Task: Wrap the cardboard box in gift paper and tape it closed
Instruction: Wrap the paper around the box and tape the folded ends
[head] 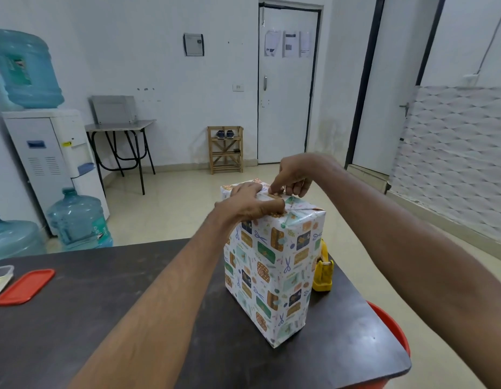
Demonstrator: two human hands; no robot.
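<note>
Cardboard box (267, 290) stands upright on end, right of centre on the dark surface (117, 318), near its far edge. I see no bare cardboard: gift paper (297, 228) covers every face in view.

At the far left a clear container (1, 276) is cut off by the frame, and I cannot make out its contents. My left hand (252, 204) hides the left part of the box top. A yellow tape dispenser (323, 273) is half hidden just behind the box's right side. A red round object (392, 327) shows below the surface's right corner, too covered for me to identify.

The paper is white, printed with small parcels and scissors in green, navy and orange. Its sides lie smooth, and creased folds meet on top.

My left hand rests on the box top, fingers curled over the folded paper at the near top edge. My right hand (295, 175) presses one straight index finger onto the top seam. Its other fingers are curled, and I cannot tell whether they hold anything.

A red lid (26, 286) lies beside the container. Beyond the surface stand water bottles (78, 220), a water dispenser (47, 153), a folding table (120, 126), a wooden shoe rack (225, 148) and a white door (285, 108). My forearms cross the foreground, the left one covering the box's upper left edge.
</note>
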